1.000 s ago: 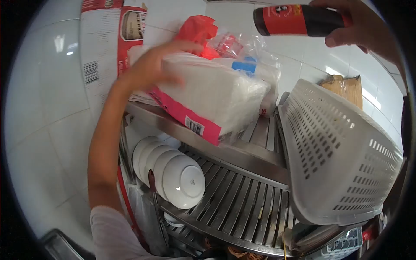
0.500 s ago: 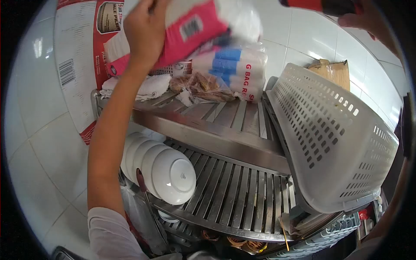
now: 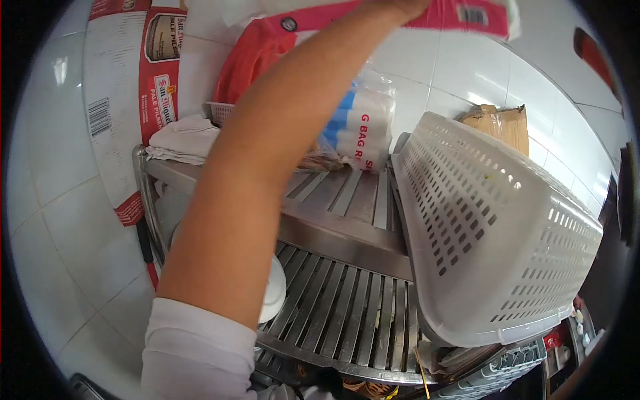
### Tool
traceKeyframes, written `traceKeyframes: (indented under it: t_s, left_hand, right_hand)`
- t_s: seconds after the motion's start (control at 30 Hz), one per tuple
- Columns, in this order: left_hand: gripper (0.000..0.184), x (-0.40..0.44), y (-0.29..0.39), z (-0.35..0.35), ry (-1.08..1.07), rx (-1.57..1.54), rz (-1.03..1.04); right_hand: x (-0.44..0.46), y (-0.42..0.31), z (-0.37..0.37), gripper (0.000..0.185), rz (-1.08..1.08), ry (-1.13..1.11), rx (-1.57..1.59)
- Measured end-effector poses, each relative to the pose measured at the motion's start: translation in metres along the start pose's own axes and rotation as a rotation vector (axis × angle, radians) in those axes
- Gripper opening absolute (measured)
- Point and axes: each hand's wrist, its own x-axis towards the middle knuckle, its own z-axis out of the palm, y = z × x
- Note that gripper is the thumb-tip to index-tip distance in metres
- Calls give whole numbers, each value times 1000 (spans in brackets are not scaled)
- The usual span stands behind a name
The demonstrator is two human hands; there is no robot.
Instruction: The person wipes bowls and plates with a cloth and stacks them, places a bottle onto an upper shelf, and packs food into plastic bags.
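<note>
"What's at the left?"
"A red-and-white printed cardboard sheet (image 3: 110, 113), upper left. Beside it, a folded white cloth (image 3: 183, 140) lies on a slatted metal shelf (image 3: 340, 233)."
"And upper centre?"
"A red plastic bag (image 3: 250, 60), partly behind the raised left arm (image 3: 250, 167); then plastic-wrapped white rolls (image 3: 370, 120). Above them, the left hand (image 3: 402, 7) is closed on a pink-and-white plastic-wrapped pack (image 3: 453, 15), fingers mostly cropped."
"Right side?"
"A tilted white perforated plastic basket (image 3: 493, 233), centre right. At the upper right edge, what looks like a dark bottle with a red label (image 3: 595, 59), blurred."
"The right hand?"
"Out of view; I can't tell its grip."
</note>
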Motion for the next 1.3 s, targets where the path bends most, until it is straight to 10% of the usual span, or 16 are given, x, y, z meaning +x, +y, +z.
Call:
traceKeyframes:
  t_s: [0.13, 0.27, 0.47, 0.7, 0.87, 1.0, 1.3]
  left_hand:
    - [26, -100, 16, 26, -486, -12, -273]
    - [30, -168, 16, 40, -900, -267, 213]
    - [46, -131, 2, -38, -737, -204, 188]
    - [40, -124, -85, -221, -1742, -122, -546]
    - [53, -179, -111, -292, -1697, 12, -280]
    - [63, -193, -109, -287, -1684, 7, -346]
    - [44, -197, -127, -260, -1706, 295, -335]
  right_hand:
    - [-15, 16, -2, 68, 56, -20, 2]
    - [-15, 2, -2, 65, -1, -44, 22]
    - [5, -87, 13, 59, -214, -13, -34]
    - [72, -198, 26, 56, -441, -368, 149]
    - [70, -338, 19, 58, -287, -916, 184]
    - [88, -377, 87, 57, -689, -748, -70]
    - [126, -437, 106, 50, -881, -872, -191]
